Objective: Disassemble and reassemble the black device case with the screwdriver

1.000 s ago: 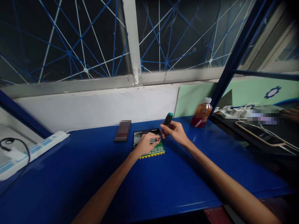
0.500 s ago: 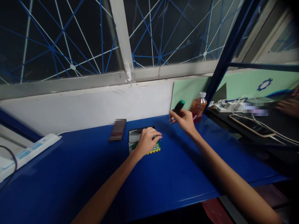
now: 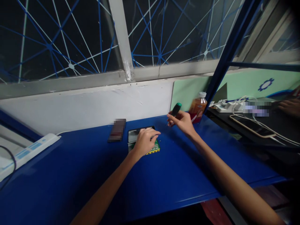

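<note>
My right hand (image 3: pixel 184 122) grips a screwdriver (image 3: pixel 176 109) with a black and green handle; its thin shaft points down and to the left above the desk. My left hand (image 3: pixel 146 140) is over an opened device (image 3: pixel 134 136) with a dark, grey-lined part at the back. The thumb and forefinger are closed in a pinch, and I cannot make out what is between them. In front, partly covered by this hand, a green circuit board (image 3: pixel 156 147) with a yellow-and-black edge shows. A tiny dark piece (image 3: pixel 160 140) lies beside the board.
A dark, pixelated phone-like slab (image 3: pixel 117 130) lies left of the device on the blue desk (image 3: pixel 150 184). A bottle of reddish-brown drink (image 3: pixel 198 107) stands behind my right hand. At left is a white power strip (image 3: pixel 30 153). A phone (image 3: pixel 252 125) with cables and another person's hand (image 3: pixel 290 106) are at right.
My right hand and the screwdriver have moved slightly left and down. The left fingertips have shifted; a small dark thing seen between them earlier no longer shows there.
</note>
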Tool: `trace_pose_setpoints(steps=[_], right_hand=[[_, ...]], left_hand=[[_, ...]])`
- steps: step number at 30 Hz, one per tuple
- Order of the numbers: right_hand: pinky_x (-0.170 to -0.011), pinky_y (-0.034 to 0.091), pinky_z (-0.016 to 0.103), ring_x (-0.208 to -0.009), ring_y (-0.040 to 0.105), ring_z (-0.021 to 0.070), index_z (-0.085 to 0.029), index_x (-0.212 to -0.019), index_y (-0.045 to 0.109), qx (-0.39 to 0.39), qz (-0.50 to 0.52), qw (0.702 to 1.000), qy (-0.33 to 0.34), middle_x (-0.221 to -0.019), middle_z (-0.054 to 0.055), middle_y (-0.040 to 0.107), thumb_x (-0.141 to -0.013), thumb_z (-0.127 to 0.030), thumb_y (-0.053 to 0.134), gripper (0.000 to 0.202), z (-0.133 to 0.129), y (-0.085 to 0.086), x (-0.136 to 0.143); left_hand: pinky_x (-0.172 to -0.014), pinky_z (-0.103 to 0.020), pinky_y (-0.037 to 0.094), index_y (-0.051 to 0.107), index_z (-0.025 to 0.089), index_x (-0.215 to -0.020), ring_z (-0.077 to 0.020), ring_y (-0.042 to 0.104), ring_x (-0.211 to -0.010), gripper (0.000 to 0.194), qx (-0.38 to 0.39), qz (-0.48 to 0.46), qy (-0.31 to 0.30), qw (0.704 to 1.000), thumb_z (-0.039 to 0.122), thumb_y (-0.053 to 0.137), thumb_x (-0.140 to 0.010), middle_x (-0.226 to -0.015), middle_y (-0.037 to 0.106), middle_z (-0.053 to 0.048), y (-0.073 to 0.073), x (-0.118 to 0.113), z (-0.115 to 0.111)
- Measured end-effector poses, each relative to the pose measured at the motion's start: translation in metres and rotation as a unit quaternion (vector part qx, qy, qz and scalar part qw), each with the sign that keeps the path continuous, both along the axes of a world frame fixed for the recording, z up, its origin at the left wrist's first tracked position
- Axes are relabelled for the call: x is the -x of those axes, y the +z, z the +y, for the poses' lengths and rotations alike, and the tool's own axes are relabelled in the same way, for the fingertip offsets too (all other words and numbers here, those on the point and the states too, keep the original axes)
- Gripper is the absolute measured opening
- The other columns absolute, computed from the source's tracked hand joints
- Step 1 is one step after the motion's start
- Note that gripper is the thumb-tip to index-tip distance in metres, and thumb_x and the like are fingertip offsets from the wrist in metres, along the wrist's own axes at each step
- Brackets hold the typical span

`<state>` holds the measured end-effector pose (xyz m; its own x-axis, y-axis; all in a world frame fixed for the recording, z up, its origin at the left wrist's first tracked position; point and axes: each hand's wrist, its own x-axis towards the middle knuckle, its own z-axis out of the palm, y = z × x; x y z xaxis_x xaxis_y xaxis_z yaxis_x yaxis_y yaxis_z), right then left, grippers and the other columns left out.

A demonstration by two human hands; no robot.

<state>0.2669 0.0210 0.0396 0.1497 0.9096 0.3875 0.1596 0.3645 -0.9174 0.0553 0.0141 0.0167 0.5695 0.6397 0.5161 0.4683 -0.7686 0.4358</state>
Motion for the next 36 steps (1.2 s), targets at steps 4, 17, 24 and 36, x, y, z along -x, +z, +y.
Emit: trace_pose_setpoints(steps=[4, 17, 24, 36], right_hand=[[-0.044, 0.053, 0.029, -0.048, 0.064, 0.0162, -0.017, -0.087, 0.055, 0.036, 0.008, 0.996, 0.082, -0.066, 0.004, 0.066, -0.077, -0.050, 0.066, 0.037, -0.010, 0.004, 0.025], [-0.052, 0.051, 0.030, -0.051, 0.064, 0.0160, -0.020, -0.082, 0.049, 0.042, -0.110, 0.974, 0.193, -0.064, 0.003, 0.068, -0.085, -0.050, 0.057, 0.032, -0.033, 0.004, 0.094], [-0.055, 0.047, 0.030, -0.056, 0.062, 0.0158, -0.020, -0.079, 0.051, 0.016, -0.178, 0.968, 0.175, -0.061, 0.002, 0.065, -0.086, -0.049, 0.055, 0.030, -0.037, 0.007, 0.097], [-0.051, 0.041, 0.028, -0.055, 0.056, 0.0144, -0.020, -0.077, 0.053, -0.006, -0.213, 0.964, 0.156, -0.058, 0.001, 0.062, -0.085, -0.049, 0.055, 0.031, -0.043, 0.016, 0.096]], left_hand=[[-0.084, -0.035, 0.050, 0.072, 0.019, -0.088, -0.0193, 0.065, -0.087, 0.014, -0.007, -0.052, 0.025, 0.998, 0.016, 0.059, -0.085, -0.089, 0.073, -0.004, -0.002, 0.040, -0.003], [-0.085, -0.035, 0.049, 0.073, 0.019, -0.092, -0.0192, 0.064, -0.088, 0.014, 0.082, -0.043, -0.038, 0.995, 0.019, 0.061, -0.084, -0.091, 0.073, -0.005, -0.001, 0.072, -0.021], [-0.082, -0.034, 0.051, 0.073, 0.018, -0.085, -0.0186, 0.065, -0.085, 0.012, 0.070, -0.056, -0.033, 0.995, 0.020, 0.061, -0.085, -0.086, 0.073, -0.005, -0.009, 0.068, -0.018], [-0.084, -0.032, 0.049, 0.073, 0.021, -0.088, -0.0178, 0.066, -0.089, 0.013, 0.062, -0.043, -0.032, 0.997, 0.014, 0.062, -0.083, -0.089, 0.073, -0.002, -0.009, 0.068, -0.018]])
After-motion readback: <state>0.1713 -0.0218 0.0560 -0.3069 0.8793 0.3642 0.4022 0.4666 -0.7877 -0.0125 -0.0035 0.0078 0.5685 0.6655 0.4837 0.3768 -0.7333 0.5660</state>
